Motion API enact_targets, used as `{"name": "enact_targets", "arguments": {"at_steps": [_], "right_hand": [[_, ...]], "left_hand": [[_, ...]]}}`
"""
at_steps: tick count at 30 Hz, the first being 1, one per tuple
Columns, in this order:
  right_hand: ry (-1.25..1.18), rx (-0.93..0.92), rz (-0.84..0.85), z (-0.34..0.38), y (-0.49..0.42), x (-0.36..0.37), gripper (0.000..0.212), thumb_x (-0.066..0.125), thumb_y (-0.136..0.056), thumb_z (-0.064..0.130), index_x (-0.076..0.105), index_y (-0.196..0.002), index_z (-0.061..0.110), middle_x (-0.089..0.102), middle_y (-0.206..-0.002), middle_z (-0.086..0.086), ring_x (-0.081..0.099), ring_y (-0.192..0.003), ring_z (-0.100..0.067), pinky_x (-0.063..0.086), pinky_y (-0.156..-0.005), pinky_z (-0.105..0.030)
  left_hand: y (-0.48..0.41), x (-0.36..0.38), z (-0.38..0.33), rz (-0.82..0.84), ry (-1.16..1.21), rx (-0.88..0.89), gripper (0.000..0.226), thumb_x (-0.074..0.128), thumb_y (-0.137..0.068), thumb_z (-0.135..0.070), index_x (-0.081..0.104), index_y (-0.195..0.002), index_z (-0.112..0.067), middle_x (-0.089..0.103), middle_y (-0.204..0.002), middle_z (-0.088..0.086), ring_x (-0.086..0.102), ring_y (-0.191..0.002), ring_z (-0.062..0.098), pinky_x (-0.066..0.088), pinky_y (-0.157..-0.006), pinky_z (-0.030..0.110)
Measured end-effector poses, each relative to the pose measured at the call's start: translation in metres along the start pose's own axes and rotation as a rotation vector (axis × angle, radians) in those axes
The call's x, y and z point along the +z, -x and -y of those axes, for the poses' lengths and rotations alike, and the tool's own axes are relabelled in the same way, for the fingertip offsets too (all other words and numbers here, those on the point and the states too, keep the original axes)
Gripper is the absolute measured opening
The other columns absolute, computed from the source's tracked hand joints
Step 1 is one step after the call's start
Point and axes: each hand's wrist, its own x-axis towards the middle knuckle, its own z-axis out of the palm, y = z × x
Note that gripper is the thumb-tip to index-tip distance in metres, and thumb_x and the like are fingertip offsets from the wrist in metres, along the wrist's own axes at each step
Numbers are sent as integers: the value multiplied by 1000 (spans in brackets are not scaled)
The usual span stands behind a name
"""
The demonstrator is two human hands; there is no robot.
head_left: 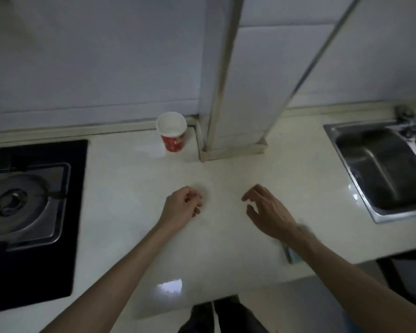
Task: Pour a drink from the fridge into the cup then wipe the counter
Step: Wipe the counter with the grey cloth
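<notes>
A red paper cup (172, 134) with a white inside stands upright at the back of the pale counter (135, 212), against the wall ledge. My left hand (181, 207) hovers over the counter's middle with its fingers curled in, holding nothing that I can see. My right hand (267, 210) floats to its right, fingers spread and empty. A grey-blue cloth-like thing (292, 254) lies on the counter, mostly hidden under my right forearm. No fridge or drink is in view.
A black gas hob (31, 200) with a steel burner fills the left side. A steel sink (389, 171) with a tap sits at the right. A tiled column (235, 116) juts onto the counter beside the cup. The counter's front edge runs along the bottom.
</notes>
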Motion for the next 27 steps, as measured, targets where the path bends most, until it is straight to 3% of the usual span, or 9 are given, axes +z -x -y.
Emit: {"name": "enact_targets", "arguments": {"at_steps": [2,5,8,13,18,20,24,27], "right_hand": [[-4,109,4,-24,54,6,17,60,-88,8,65,-104,13,60,-108,-3,59,-99,-22,45,-80,-27],[-33,268,-42,-48,131,15,15,60,-86,4,65,-96,14,61,-99,-1,59,-92,-21,38,-78,-19],[-85,381,-65,-54,192,27,18,54,-82,7,65,-95,14,58,-97,-1,57,-87,-20,42,-76,-25],[-213,601,-27,-57,247,60,20,58,-79,6,63,-93,19,54,-97,4,58,-90,-19,48,-78,-31],[-329,670,-11,-70,273,70,25,61,-81,2,64,-102,16,50,-100,6,56,-93,-17,51,-83,-36],[-308,673,16,-82,289,68,26,60,-83,5,64,-106,15,53,-103,4,56,-95,-15,49,-84,-31],[-299,670,108,-117,327,54,25,56,-89,9,62,-113,15,50,-110,5,54,-104,-15,38,-82,-18],[-320,682,158,-147,346,43,26,56,-89,10,61,-115,13,55,-115,0,57,-107,-19,43,-86,-23]], "left_hand": [[19,34,8,114,-123,59,21,58,-92,-4,63,-81,-21,70,-79,5,68,-69,23,55,-68,32],[45,82,16,302,-362,183,9,60,-91,-16,67,-91,-20,69,-86,-3,66,-79,16,52,-76,29],[70,128,16,435,-596,325,17,54,-92,-22,66,-102,-16,66,-103,1,62,-94,18,48,-83,28],[113,199,24,567,-924,445,32,45,-95,-20,55,-124,-10,54,-128,10,53,-117,28,44,-97,39],[136,256,41,498,-1100,467,58,43,-97,-19,26,-151,-3,21,-160,15,25,-145,30,25,-118,40],[139,275,48,476,-1153,432,67,42,-98,-18,11,-155,0,6,-164,16,11,-150,31,16,-122,42],[143,309,69,376,-1204,314,72,43,-98,-18,4,-155,1,1,-164,16,6,-151,31,10,-123,45],[150,327,75,296,-1236,258,76,46,-96,-25,6,-155,0,2,-164,16,6,-151,34,9,-122,49]]}}
